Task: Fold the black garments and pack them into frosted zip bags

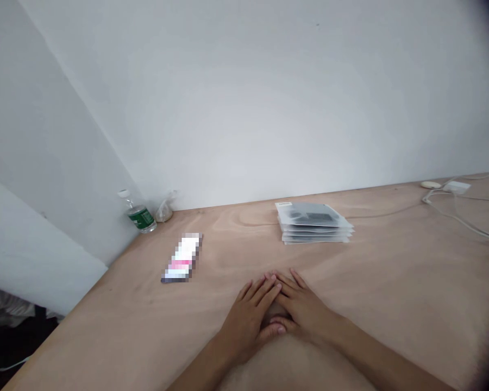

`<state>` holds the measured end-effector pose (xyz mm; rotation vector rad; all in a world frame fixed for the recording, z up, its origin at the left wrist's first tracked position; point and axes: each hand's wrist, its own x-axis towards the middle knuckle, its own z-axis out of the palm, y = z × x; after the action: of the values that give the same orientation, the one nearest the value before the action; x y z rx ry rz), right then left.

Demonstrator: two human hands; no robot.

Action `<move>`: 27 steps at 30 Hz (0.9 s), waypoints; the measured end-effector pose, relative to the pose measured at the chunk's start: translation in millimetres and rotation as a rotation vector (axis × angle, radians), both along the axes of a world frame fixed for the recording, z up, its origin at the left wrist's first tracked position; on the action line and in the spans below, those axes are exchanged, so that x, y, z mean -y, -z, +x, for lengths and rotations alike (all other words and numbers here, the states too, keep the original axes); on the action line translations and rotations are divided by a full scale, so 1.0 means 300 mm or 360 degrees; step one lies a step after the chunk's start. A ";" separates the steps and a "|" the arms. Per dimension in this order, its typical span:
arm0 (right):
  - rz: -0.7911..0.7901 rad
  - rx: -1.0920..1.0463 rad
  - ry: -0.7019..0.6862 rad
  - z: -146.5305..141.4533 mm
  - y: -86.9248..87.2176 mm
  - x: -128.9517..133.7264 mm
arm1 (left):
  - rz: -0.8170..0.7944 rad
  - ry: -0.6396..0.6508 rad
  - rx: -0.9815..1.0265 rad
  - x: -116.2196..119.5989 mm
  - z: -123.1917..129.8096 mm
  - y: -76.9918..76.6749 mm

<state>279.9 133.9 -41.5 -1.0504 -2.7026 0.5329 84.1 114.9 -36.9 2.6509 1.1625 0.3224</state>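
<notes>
At the far left of the plywood bench [391,304], where it meets the white wall [236,98], you have a plastic water bottle [140,218] with a green label and a white cap. Just beside it sits a small clear plastic bag [165,210] with something pale inside, too small to make out. Nearer you and to the right, a flat packet [182,258] lies at a slant on the bench, blurred out, showing white with a pink band.

Your hands come next, low in the view. Your left grip [246,320] rests palm down, fingers open, and its fingertips [267,285] touch your right grip [305,309], which lies against it in the same loose, open way. Neither holds anything. The packet lies near the left one, though not touching it.

Ahead and to the right sits a neat stack of flat translucent plastic sleeves [313,224] with dark contents, apart from both hands. Farther right, a white cable [452,214] loops across the bench to a white adapter [456,188], with a pale oval object [431,184] just beside it near the wall.
</notes>
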 end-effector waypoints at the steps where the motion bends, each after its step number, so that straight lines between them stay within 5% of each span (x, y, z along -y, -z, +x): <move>1: -0.0004 -0.0005 0.0001 0.000 -0.002 0.001 | 0.0002 -0.0001 -0.0003 0.000 0.000 0.000; 27: 0.0000 0.0031 -0.0004 0.001 0.005 0.000 | 0.0003 0.0005 -0.0040 0.002 0.000 -0.002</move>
<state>280.3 133.9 -43.0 -1.0581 -2.7210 0.5258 84.1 114.5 -36.4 2.6656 1.1655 0.2908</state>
